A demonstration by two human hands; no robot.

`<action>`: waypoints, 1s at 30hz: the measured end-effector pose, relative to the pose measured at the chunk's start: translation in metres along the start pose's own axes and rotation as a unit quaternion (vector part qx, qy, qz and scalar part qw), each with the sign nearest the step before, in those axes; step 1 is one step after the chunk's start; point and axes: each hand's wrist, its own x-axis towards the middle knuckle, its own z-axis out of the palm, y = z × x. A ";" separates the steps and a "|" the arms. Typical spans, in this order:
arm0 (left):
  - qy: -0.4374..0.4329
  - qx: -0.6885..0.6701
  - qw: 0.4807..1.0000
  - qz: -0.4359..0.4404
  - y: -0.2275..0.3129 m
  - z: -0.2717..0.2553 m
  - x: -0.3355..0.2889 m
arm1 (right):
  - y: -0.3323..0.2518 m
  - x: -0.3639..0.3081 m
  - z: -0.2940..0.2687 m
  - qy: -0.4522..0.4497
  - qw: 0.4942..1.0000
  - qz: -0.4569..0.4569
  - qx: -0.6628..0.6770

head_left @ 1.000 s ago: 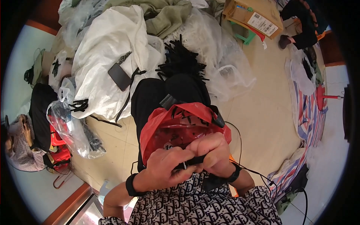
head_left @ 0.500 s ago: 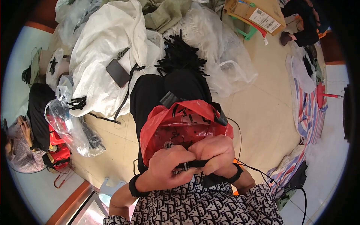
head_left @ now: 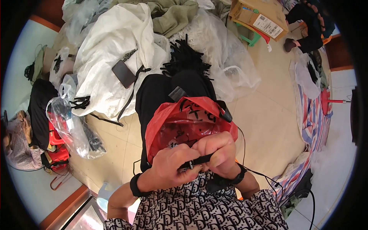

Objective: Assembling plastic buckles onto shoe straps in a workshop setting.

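Over my lap lies an open red plastic bag (head_left: 155, 124), with small dark and metallic pieces partly visible inside. My left hand (head_left: 170, 166) is closed at the bag's near edge, pinching a short black strap (head_left: 203, 158) where a small silver metal fitting (head_left: 191, 165) shows. Close beside it, my right hand (head_left: 221, 153) grips the strap's other end, fingers curled in. The strap runs between the two hands; its ends are hidden by my fingers. Just beyond my knees sits a heap of black strap pieces (head_left: 186, 59).
A phone (head_left: 123, 74) rests on a white sack (head_left: 103, 46) ahead on the left. Clear plastic bags (head_left: 237, 76) and a cardboard box (head_left: 255, 19) are farther off. A seated person (head_left: 38, 119) is at the left, another person's legs (head_left: 306, 28) at the far right. Cables (head_left: 260, 174) run by my right side.
Both hands have turned slightly and risen a little, so more of the black strap and its metal fitting shows between them. The view has shifted slightly.
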 end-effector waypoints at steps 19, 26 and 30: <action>0.038 0.008 0.999 -0.001 0.020 -0.002 0.001 | -0.006 -0.001 0.015 -0.006 0.994 0.063 0.089; 0.029 0.017 0.999 0.003 0.016 -0.003 -0.003 | -0.001 0.001 0.009 -0.023 0.992 0.041 0.114; 0.037 0.023 0.999 -0.012 0.016 -0.006 0.001 | -0.009 0.005 0.001 -0.051 0.994 -0.020 -0.092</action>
